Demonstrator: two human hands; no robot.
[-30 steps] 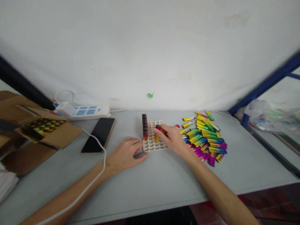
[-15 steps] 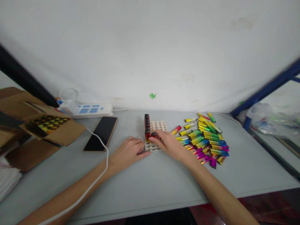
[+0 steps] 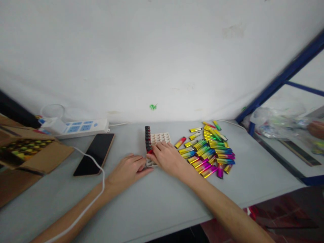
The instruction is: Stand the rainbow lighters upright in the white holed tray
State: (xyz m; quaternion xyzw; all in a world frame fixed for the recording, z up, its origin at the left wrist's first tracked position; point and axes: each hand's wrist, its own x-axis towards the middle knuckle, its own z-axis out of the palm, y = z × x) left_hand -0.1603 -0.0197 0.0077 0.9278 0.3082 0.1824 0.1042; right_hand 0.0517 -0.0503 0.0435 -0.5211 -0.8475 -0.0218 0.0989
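Curling over a pitted tray (image 3: pixel 164 136) — right hand (image 3: pixel 164 157), grip hidden, left hand (image 3: pixel 129 168) slack, half-unfurled, glossy slim lighters (image 3: pixel 208 152) heaped.

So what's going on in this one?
A person's right hand is at the near end of a row of lighters standing upright along the left side of a white tray; whether it grips one is hard to tell. The left hand rests on the table by the tray's near left corner. A loose pile of shiny lighters lies to the right.
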